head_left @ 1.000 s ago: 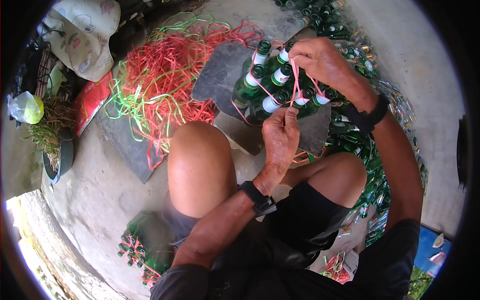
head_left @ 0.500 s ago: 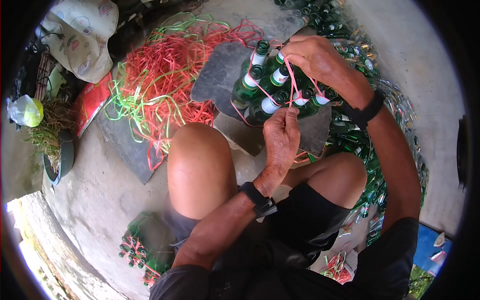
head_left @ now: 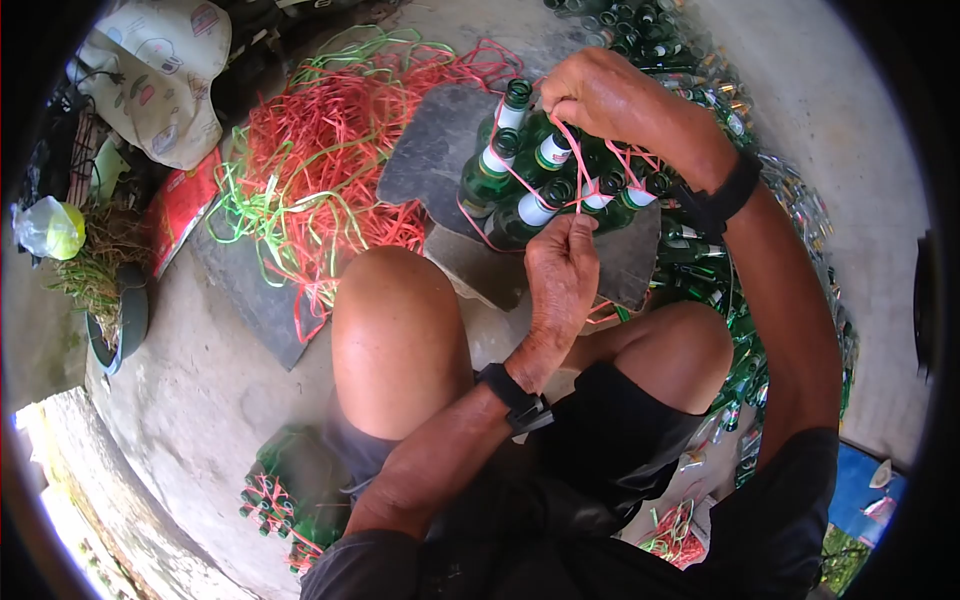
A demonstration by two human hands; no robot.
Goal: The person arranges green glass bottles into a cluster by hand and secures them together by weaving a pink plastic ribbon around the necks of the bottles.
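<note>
Several green glass bottles (head_left: pixel 487 170) with white neck labels stand close together on a dark stone slab (head_left: pixel 425 150). A pink plastic strap (head_left: pixel 572 142) runs around them and crosses between their necks. My left hand (head_left: pixel 563 265) is closed at the near side of the group, pinching the strap between thumb and finger beside a bottle neck. Above the far bottles, my right hand (head_left: pixel 605 92) is closed on another stretch of the same strap and holds it taut. The right hand partly hides the bottles behind it.
A heap of red and green plastic straps (head_left: pixel 320 150) lies to the left of the slab. Many loose green bottles (head_left: pixel 700 270) cover the floor on the right. Tied bottle bundles (head_left: pixel 290 490) stand at lower left, and a plant pot (head_left: pixel 125 320) is at far left.
My right hand has moved up and slightly left, drawing the strap further from the bottle necks. My left hand keeps its pinch in nearly the same place.
</note>
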